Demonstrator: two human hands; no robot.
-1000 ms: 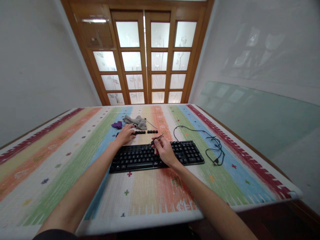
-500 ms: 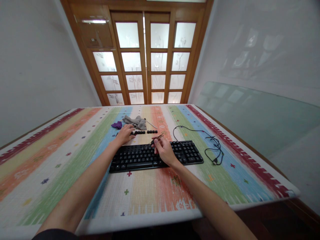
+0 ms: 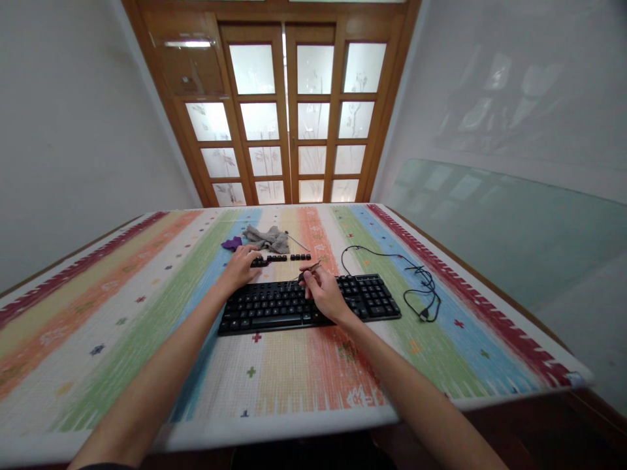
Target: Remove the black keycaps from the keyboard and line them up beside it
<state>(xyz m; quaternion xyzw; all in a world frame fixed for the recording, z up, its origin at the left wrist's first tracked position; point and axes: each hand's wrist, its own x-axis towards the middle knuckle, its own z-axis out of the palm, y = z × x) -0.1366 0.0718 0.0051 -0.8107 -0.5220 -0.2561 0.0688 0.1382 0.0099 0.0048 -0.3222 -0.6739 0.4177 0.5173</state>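
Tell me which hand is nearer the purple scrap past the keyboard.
Left. The left hand rests just short of the purple scrap, slightly to its right; the right hand is farther right, over the keyboard, pinching a thin tool.

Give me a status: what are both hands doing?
Left hand on loose keycap row behind keyboard. Right hand pinches thin tool over it. Cable lies clear, right side.
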